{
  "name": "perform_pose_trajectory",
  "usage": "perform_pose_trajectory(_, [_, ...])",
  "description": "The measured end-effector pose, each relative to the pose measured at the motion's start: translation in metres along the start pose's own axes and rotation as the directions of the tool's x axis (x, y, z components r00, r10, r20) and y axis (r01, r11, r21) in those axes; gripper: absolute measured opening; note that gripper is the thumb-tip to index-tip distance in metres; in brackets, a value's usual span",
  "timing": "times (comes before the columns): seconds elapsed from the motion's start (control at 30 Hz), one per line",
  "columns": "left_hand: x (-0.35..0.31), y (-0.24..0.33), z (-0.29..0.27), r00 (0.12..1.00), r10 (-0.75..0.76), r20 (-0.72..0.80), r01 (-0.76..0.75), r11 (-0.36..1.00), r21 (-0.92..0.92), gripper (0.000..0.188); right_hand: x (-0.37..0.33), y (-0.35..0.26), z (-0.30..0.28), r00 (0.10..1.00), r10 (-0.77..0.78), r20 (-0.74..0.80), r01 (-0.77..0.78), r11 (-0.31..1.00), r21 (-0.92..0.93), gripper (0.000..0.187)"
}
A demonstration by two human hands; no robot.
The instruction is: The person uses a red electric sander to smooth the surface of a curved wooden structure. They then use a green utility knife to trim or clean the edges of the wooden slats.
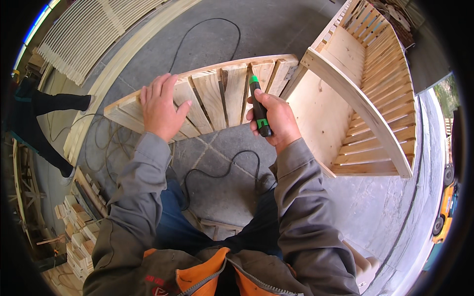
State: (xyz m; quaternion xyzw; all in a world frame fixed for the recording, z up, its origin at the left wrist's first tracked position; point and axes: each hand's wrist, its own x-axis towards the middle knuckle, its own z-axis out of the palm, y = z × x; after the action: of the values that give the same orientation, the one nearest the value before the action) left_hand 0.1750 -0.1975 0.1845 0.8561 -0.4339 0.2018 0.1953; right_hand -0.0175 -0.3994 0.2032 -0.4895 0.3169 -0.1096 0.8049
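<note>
A slatted wooden panel (211, 93) with a curved top rail stands across the middle. Its right end meets a wooden frame at a metal hinge (290, 73). My left hand (163, 108) rests on the panel's left part, fingers spread toward the top rail and thumb apart, holding nothing. In my closed right hand (279, 118) is a black-and-green tool (259, 109), shaped like a utility knife. Its green end points up at a gap between slats near the hinge; no blade can be made out.
A large slatted wooden box (340, 106) stands at right. Dark cables (222, 175) snake over the concrete floor. Cut wood blocks (79, 237) pile at lower left, and stacked slats (98, 34) lean at upper left. Another person's legs (54, 106) show at left.
</note>
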Motion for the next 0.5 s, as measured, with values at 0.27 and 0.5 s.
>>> perform_pose_trajectory(0.27, [-0.0006, 0.001, -0.001, 1.0, -0.002, 0.007, 0.002, 1.0, 0.008, 0.067, 0.0006, 0.0008, 0.0012, 0.999, -0.036, 0.011, 0.035, 0.999, 0.04, 0.037])
perform_pose_trajectory(0.5, [-0.0016, 0.001, -0.0002, 1.0, -0.003, 0.011, 0.003, 1.0, 0.021, 0.068, -0.0016, -0.005, 0.0028, 0.997, -0.072, 0.02, 0.069, 0.993, 0.095, 0.036])
